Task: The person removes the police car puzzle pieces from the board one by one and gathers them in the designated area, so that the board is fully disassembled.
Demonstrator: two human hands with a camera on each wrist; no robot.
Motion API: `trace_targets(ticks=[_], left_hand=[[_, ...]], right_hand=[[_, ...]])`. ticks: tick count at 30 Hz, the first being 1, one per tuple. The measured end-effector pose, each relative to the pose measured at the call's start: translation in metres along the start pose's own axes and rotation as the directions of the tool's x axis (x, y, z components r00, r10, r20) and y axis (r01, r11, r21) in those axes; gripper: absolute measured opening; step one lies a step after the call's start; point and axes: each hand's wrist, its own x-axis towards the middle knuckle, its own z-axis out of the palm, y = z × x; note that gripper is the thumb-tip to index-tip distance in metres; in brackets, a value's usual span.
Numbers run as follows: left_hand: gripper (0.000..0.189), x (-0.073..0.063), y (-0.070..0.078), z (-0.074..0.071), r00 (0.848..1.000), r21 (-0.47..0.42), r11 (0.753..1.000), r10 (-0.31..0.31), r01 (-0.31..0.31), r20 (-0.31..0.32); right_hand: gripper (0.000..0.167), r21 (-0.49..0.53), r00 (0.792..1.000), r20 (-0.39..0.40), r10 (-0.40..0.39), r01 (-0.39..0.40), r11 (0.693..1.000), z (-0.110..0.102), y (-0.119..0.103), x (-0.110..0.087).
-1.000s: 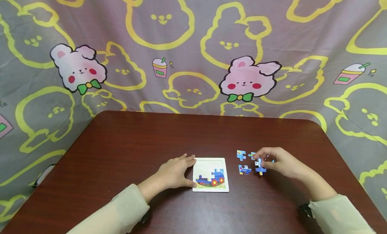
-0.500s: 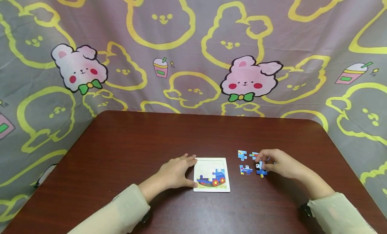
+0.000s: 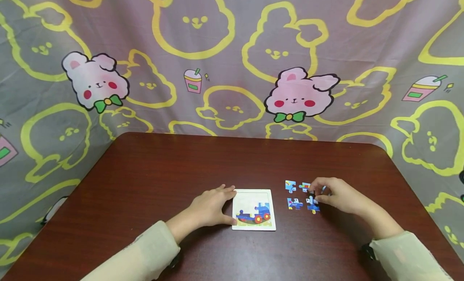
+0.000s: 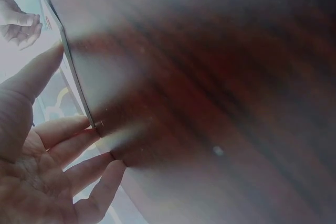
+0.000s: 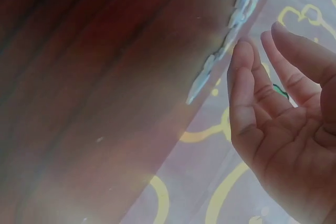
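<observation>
Tray (image 3: pixel 248 200) contacts left hand (image 3: pixel 206 208), fingers spread along its edge; right hand (image 3: pixel 337 196), fingers loosely bent and grasping nothing, is near pieces (image 3: pixel 295 204).

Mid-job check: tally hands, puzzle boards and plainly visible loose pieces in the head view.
Hands: 2 (left hand, right hand)
Puzzle board: 1
Loose puzzle pieces: 4; any hidden by the right hand uncounted
Total: 7
</observation>
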Motion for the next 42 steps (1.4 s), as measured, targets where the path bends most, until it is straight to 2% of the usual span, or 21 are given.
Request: trace_targets(ticks=[4, 11, 16, 21, 29, 36, 42], left_hand=[[0.082, 0.0, 0.0, 0.0, 1.0, -0.003, 1.0, -0.002, 0.002, 0.0], [0.082, 0.001, 0.001, -0.001, 1.0, -0.012, 1.0, -0.007, 0.007, 0.01], [0.082, 0.001, 0.002, -0.002, 1.0, -0.012, 1.0, -0.013, 0.013, 0.013], [0.082, 0.001, 0.002, -0.002, 1.0, -0.012, 1.0, -0.013, 0.013, 0.016], [0.082, 0.003, 0.002, -0.002, 1.0, -0.013, 1.0, -0.014, 0.014, 0.019], [0.08, 0.005, 0.002, -0.003, 1.0, -0.006, 1.0, -0.011, 0.011, 0.021], [0.08, 0.004, 0.001, -0.003, 1.0, -0.011, 1.0, -0.012, 0.013, 0.025]], right_hand=[[0.02, -0.009, 0.998, -0.017, -0.053, 0.053, 0.999, 0.001, -0.007, 0.006], [0.017, 0.034, 0.995, 0.051, -0.086, 0.084, 0.996, 0.012, -0.029, 0.024], [0.017, 0.061, 0.984, 0.085, -0.158, 0.153, 0.986, 0.023, -0.045, 0.04], [0.018, 0.092, 0.966, 0.152, -0.21, 0.198, 0.976, 0.039, -0.063, 0.054], [0.019, 0.051, 0.934, 0.275, -0.23, 0.225, 0.973, 0.058, -0.084, 0.066], [0.022, -0.015, 0.923, 0.294, -0.247, 0.262, 0.965, 0.063, -0.087, 0.067], [0.024, -0.036, 0.923, 0.308, -0.232, 0.255, 0.966, 0.064, -0.088, 0.067]])
